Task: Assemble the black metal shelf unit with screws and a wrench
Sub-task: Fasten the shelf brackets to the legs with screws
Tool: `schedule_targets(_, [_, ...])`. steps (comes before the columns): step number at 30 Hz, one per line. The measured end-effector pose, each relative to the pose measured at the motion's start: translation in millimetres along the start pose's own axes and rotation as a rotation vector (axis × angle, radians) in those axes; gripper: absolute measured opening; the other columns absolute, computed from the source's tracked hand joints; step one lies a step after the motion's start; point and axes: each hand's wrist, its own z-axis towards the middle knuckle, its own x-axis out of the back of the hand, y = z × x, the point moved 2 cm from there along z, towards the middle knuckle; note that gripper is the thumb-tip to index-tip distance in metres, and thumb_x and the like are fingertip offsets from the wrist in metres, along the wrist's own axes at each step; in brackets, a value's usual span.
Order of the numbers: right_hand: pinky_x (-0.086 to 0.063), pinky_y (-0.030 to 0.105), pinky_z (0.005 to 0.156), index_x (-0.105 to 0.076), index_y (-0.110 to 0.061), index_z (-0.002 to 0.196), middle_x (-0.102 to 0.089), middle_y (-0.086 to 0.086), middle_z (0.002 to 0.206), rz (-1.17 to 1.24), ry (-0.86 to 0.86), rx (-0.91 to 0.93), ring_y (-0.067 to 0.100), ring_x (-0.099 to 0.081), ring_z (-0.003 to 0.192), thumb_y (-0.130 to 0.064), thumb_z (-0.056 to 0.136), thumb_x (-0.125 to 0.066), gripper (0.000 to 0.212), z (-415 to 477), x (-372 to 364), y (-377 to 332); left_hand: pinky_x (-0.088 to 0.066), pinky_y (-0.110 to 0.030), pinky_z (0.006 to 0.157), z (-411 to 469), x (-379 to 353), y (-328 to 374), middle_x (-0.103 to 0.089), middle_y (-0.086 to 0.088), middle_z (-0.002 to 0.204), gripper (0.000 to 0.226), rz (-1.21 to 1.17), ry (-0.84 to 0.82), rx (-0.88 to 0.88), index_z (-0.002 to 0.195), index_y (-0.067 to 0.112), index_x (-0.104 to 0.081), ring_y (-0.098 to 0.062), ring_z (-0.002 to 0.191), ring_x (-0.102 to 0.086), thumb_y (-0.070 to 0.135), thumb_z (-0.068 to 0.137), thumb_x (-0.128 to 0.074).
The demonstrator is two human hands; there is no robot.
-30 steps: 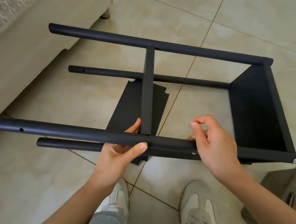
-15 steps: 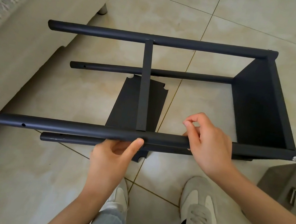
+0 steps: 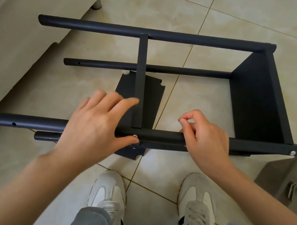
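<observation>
Scene: a head camera looks down at a tiled floor (image 3: 236, 19), two bare forearms and the person's own feet.
Shelf unit: the black metal shelf unit (image 3: 170, 70) lies on its side on the tiles, in front of the feet, with its four poles running left to right.
End panel: a black shelf panel (image 3: 258, 102) closes the right end between the poles.
Middle panel: a second panel (image 3: 152, 97) sits partway along, between the poles.
Near pole: the upper near pole (image 3: 35, 121) crosses under both hands; a silver screw (image 3: 135, 136) sits in it at the middle panel.
Left hand: the left hand (image 3: 95, 123) is spread flat, palm down, over the near pole, thumb tip just beside the screw; it is slightly blurred.
Right hand: the right hand (image 3: 207, 139) lies over the same pole, fingers curled, thumb and forefinger tips together; whether they pinch anything cannot be told.
Surroundings: beige furniture (image 3: 7, 51) on the left, a khaki bag (image 3: 289, 177) on the right, white sneakers (image 3: 108, 199) below.
</observation>
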Motion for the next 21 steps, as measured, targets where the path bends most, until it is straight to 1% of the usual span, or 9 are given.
schedule_targets(2, [-0.045, 0.02, 0.061, -0.054, -0.026, 0.11, -0.067, -0.009, 0.077, 0.01, -0.016, -0.015, 0.007, -0.061, 0.066, -0.035, 0.103, -0.042, 0.017, 0.6, 0.7, -0.7, -0.043, -0.046, 0.102, 12.6, -1.0, -6.3, -0.048, -0.003, 0.143, 0.091, -0.001, -0.165, -0.077, 0.155, 0.027, -0.037, -0.029, 0.129, -0.04, 0.06, 0.075, -0.064])
schedule_targets(4, [-0.044, 0.018, 0.062, -0.052, -0.027, 0.11, -0.068, -0.008, 0.081, 0.015, -0.046, -0.043, 0.008, -0.062, 0.071, -0.035, 0.103, -0.042, 0.014, 2.3, 1.9, -1.0, -0.019, -0.045, 0.117, 24.3, -3.4, -13.4, -0.014, 0.01, 0.166, 0.092, -0.028, -0.322, -0.148, 0.158, 0.043, -0.02, -0.024, 0.153, -0.006, 0.071, 0.077, -0.052])
schedule_targets(6, [-0.042, 0.016, 0.062, -0.049, -0.029, 0.109, -0.069, -0.008, 0.085, 0.026, -0.086, -0.079, 0.009, -0.064, 0.074, -0.035, 0.104, -0.041, 0.011, 4.6, 3.6, -1.7, -0.003, -0.042, 0.118, 32.9, -7.8, -23.4, 0.012, 0.022, 0.166, 0.086, -0.058, -0.421, -0.175, 0.154, 0.05, -0.023, -0.012, 0.152, 0.023, 0.082, 0.075, -0.041])
schedule_targets(7, [-0.043, 0.017, 0.062, -0.048, -0.029, 0.109, -0.069, -0.008, 0.087, 0.032, -0.104, -0.094, 0.009, -0.064, 0.075, -0.035, 0.104, -0.041, 0.011, 5.2, 4.5, -2.2, -0.001, -0.041, 0.118, 35.3, -9.7, -27.7, 0.015, 0.024, 0.165, 0.083, -0.075, -0.449, -0.183, 0.15, 0.051, -0.03, -0.009, 0.15, 0.027, 0.084, 0.075, -0.039])
schedule_targets(9, [-0.047, 0.022, 0.064, -0.048, -0.029, 0.11, -0.068, -0.007, 0.088, 0.034, -0.137, -0.11, 0.009, -0.064, 0.075, -0.035, 0.104, -0.041, 0.011, 6.2, 6.4, -3.9, -0.001, -0.037, 0.12, 37.1, -12.8, -31.8, 0.01, 0.023, 0.166, 0.077, -0.131, -0.463, -0.21, 0.143, 0.05, -0.04, -0.004, 0.151, 0.023, 0.085, 0.075, -0.041])
schedule_targets(15, [-0.056, 0.034, 0.077, -0.05, -0.023, 0.113, -0.067, -0.001, 0.09, 0.026, -0.297, -0.165, 0.015, -0.064, 0.08, -0.027, 0.105, -0.042, 0.012, 20.2, 12.0, -6.7, -0.008, -0.025, 0.115, 33.3, -20.8, -31.5, -0.002, 0.025, 0.164, 0.066, -0.296, -0.415, -0.191, 0.133, 0.047, -0.046, 0.004, 0.151, 0.012, 0.08, 0.076, -0.048])
schedule_targets(18, [-0.056, 0.037, 0.081, -0.053, -0.021, 0.109, -0.068, 0.002, 0.093, 0.026, -0.401, -0.186, 0.017, -0.065, 0.084, -0.025, 0.104, -0.044, 0.011, 30.0, 10.8, -6.2, -0.023, -0.029, 0.112, 32.0, -21.1, -30.5, -0.005, 0.025, 0.165, 0.065, -0.334, -0.397, -0.177, 0.132, 0.044, -0.05, 0.003, 0.152, 0.008, 0.077, 0.076, -0.049])
schedule_targets(19, [-0.056, 0.035, 0.08, -0.054, -0.021, 0.106, -0.069, 0.001, 0.092, 0.041, -0.429, -0.181, 0.016, -0.065, 0.084, -0.024, 0.104, -0.044, 0.011, 32.8, 9.9, -5.5, -0.029, -0.031, 0.11, 31.6, -20.6, -30.0, -0.008, 0.024, 0.166, 0.064, -0.349, -0.389, -0.172, 0.131, 0.044, -0.051, 0.003, 0.152, 0.006, 0.076, 0.076, -0.05])
schedule_targets(21, [-0.051, 0.018, 0.069, -0.056, -0.027, 0.098, -0.068, -0.008, 0.088, 0.095, -0.477, -0.147, 0.004, -0.063, 0.078, -0.025, 0.103, -0.047, 0.011, 38.6, 8.3, -5.0, -0.034, -0.034, 0.108, 31.0, -19.8, -28.9, -0.012, 0.022, 0.166, 0.063, -0.37, -0.373, -0.164, 0.131, 0.042, -0.053, 0.001, 0.153, 0.004, 0.074, 0.076, -0.052])
